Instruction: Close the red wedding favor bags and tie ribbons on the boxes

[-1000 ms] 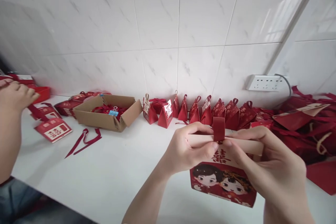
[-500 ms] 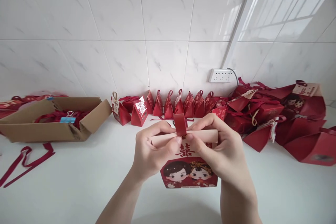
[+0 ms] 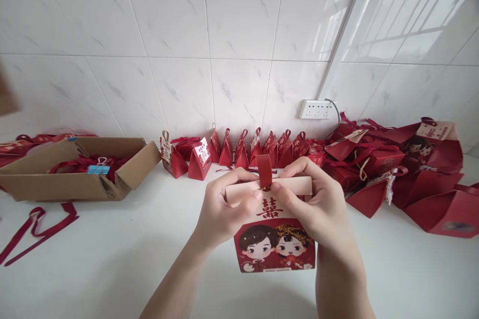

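Note:
Both my hands hold a small red gift box (image 3: 276, 245) with a cartoon couple printed on its front, just above the white counter (image 3: 112, 264). My left hand (image 3: 224, 207) grips the box's pale top fold from the left, thumb pressed near the middle. My right hand (image 3: 312, 204) grips it from the right, thumb and forefinger pinched beside a red ribbon loop (image 3: 264, 171) that sticks up from the top.
An open cardboard box (image 3: 80, 169) with red ribbons and a blue clip sits at the left. A row of finished red boxes (image 3: 239, 152) lines the tiled wall. A heap of red boxes (image 3: 404, 164) fills the right. Loose red ribbon (image 3: 35, 227) lies at the left. A wall socket (image 3: 316, 108) is behind.
The view swung right, so another person's hand and arm at the left left the picture. The box and my hands stayed together, the ribbon loop now slightly higher.

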Action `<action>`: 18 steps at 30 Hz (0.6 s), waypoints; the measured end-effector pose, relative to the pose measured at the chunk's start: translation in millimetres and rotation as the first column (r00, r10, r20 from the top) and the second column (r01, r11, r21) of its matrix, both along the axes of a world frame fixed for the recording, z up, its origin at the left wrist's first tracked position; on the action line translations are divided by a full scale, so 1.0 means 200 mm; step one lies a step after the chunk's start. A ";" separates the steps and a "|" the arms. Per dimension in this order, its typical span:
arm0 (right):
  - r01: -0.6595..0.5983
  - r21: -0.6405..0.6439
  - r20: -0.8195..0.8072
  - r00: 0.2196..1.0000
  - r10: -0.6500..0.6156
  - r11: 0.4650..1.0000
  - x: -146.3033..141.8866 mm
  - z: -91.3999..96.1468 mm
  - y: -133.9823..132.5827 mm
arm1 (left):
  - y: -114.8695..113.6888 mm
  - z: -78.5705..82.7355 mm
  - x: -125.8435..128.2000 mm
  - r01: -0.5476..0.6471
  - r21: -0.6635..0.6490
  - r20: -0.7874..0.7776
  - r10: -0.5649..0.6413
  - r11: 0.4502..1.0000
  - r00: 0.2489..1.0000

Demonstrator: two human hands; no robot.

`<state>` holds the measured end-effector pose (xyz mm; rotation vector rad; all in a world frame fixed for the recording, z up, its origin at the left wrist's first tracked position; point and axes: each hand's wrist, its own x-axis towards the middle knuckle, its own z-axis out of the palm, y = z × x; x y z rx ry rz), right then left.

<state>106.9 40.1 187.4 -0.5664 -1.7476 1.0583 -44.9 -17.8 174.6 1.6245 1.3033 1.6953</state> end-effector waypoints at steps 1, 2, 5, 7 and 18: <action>-0.014 -0.016 0.005 1.000 0.014 1.000 0.00 0.00 0.00 | 0.00 0.00 0.00 -0.010 -0.018 0.006 0.011 1.000 1.000; -0.028 -0.027 0.015 0.999 0.028 0.999 0.00 0.00 0.01 | 0.00 0.00 0.00 -0.024 -0.032 0.011 0.024 0.999 1.000; -0.045 0.005 0.054 0.998 0.045 0.999 0.01 0.00 0.03 | 0.00 0.01 0.00 -0.069 -0.051 0.037 0.071 0.996 0.997; -0.015 0.038 0.074 0.997 0.012 0.999 0.02 0.00 0.04 | 0.01 0.01 0.00 -0.099 -0.070 0.079 0.104 0.993 0.991; -0.095 -0.069 -0.043 0.995 0.092 0.993 0.03 -0.02 0.10 | -0.04 0.02 -0.04 0.165 0.174 0.067 -0.179 0.971 0.982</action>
